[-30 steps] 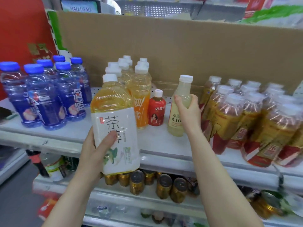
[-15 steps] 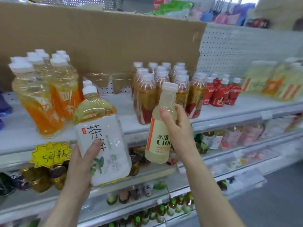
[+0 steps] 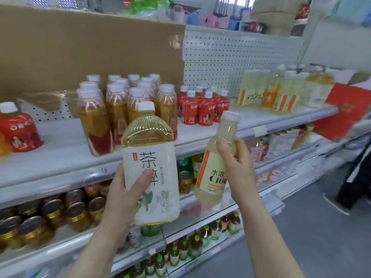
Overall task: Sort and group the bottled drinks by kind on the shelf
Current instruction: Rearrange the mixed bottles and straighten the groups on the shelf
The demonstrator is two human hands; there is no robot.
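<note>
Both hands are raised in front of the upper shelf (image 3: 60, 157), one bottle in each, and neither bottle touches the shelf. Left hand (image 3: 123, 195): fingers wrapped round the back of the large tea bottle (image 3: 150, 157), thumb laid across its white label. That bottle is upright, with a white cap and pale yellow liquid above the label. Right hand (image 3: 239, 167): curled round the middle of the slim C100 bottle (image 3: 212, 177), with fingers over the front just above the label. This bottle is tilted, its cap leaning right; the liquid is cloudy and pale, and an orange stripe runs down the label edge. The two held bottles are near each other but apart. On the shelf behind them, a block of amber bottles (image 3: 120, 109) with white caps stands in rows in front of a cardboard sheet (image 3: 90, 49). Just right of the block is a cluster of small red bottles (image 3: 202, 110), also white-capped. A lone red bottle (image 3: 19, 131) stands at the left edge, well apart from that cluster. Far right on the same shelf is a blurred group of pale yellow bottles (image 3: 281, 93), several with orange-striped labels. A perforated white back panel (image 3: 230, 61) is behind them. On the next shelf down, at the left, are gold-rimmed cans (image 3: 50, 213).
</note>
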